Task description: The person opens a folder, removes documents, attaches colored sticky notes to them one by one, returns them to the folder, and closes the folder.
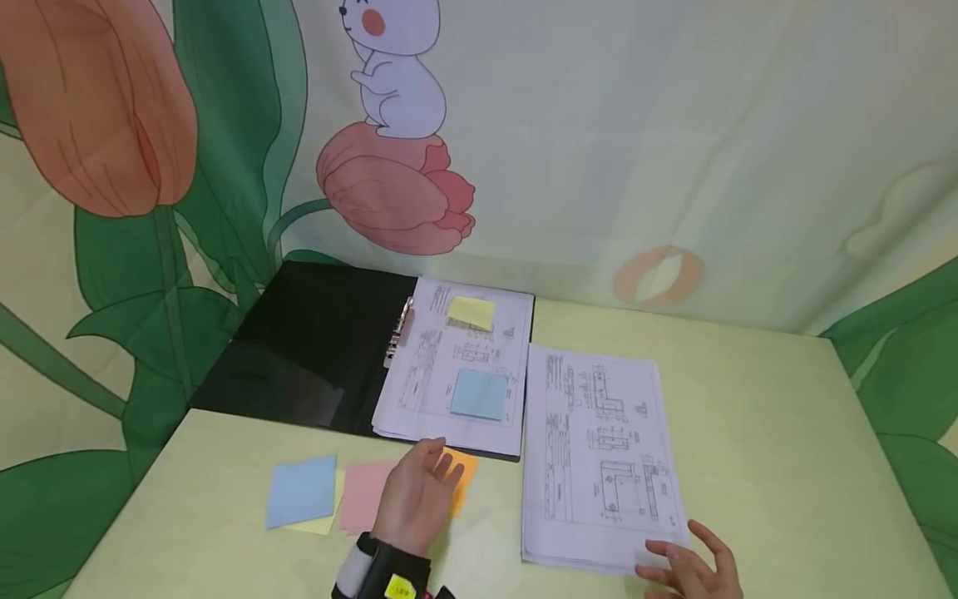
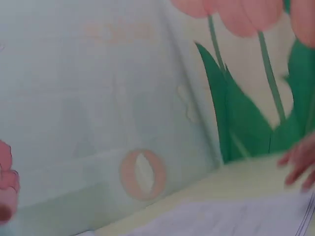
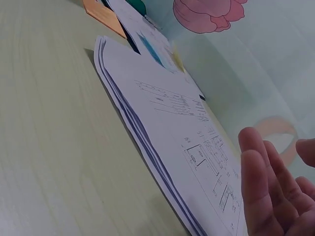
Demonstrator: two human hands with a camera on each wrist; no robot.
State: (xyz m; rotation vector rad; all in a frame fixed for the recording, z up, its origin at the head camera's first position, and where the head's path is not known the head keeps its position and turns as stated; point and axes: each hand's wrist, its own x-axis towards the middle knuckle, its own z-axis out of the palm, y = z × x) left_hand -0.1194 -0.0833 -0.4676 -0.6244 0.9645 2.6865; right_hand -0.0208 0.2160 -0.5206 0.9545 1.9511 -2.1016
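My left hand, palm turned up and fingers loosely bent, is over the table beside the orange sticky notes, partly covering them. Nothing shows in its grasp. Pink sticky notes lie just left of it. My right hand hovers at the lower right corner of a stack of printed technical drawings. Its fingers are spread and hold nothing, as the right wrist view also shows with the hand beside the stack's edge. Only a blurred fingertip of the left hand enters the left wrist view.
A black clip folder lies opened at the back left, its metal clip beside more drawings. On those sit a yellow sticky note and a blue one. Further blue notes overlap yellow ones at the front left. A printed curtain hangs behind.
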